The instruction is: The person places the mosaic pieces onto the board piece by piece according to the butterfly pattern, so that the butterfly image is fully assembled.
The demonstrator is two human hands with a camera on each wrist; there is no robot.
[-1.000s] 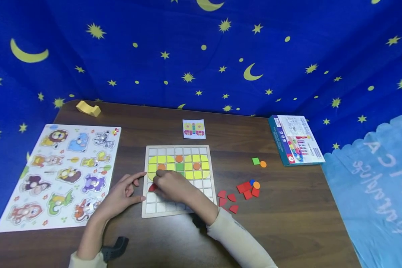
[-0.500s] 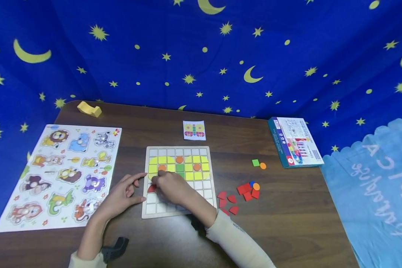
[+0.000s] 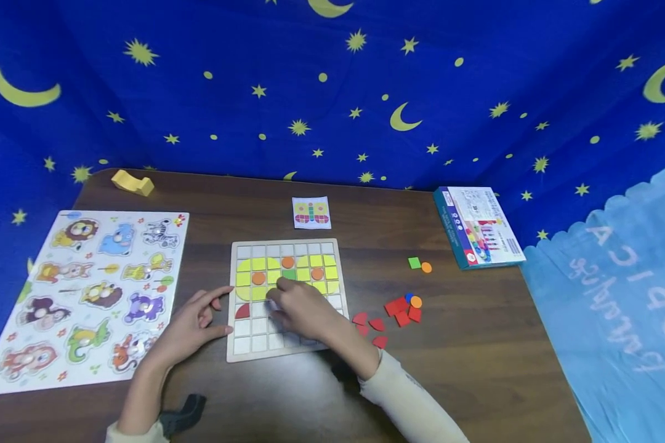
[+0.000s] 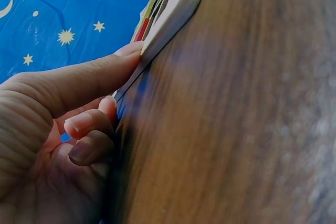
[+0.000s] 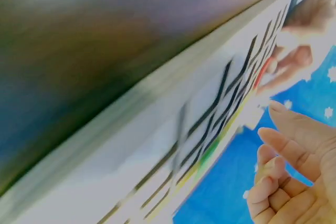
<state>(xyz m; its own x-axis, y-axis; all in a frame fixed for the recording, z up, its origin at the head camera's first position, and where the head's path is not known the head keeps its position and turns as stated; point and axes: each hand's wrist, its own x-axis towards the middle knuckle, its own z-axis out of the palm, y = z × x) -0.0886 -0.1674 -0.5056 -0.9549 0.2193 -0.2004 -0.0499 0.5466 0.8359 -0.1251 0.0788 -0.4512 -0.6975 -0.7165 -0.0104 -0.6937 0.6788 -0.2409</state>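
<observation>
A wooden grid board (image 3: 231, 338) lies on the table, bearing yellow tiles (image 3: 244, 278), orange discs (image 3: 258, 279) and a green square (image 3: 290, 274). A red quarter-circle tile (image 3: 243, 311) sits in a left-edge cell below the yellow ones. My left hand (image 3: 191, 323) touches the board's left edge with thumb and index finger apart; its other fingers bend inward, as the left wrist view shows. Over the board's middle is my right hand (image 3: 305, 311), hiding some cells. In the right wrist view the right hand (image 5: 294, 171) has loosely bent fingers with nothing between them.
Loose red tiles (image 3: 396, 307), with an orange disc and a blue piece, lie right of the board. A green square (image 3: 414, 263) and orange disc (image 3: 427, 267) lie farther back. Around stand a butterfly card (image 3: 311, 213), box (image 3: 479, 227), animal puzzle (image 3: 91, 295) and yellow block (image 3: 132, 183).
My right hand has drawn away to the right from the red quarter-circle tile, which now shows whole in its cell. The left hand stays at the board's edge; the head view has shifted slightly.
</observation>
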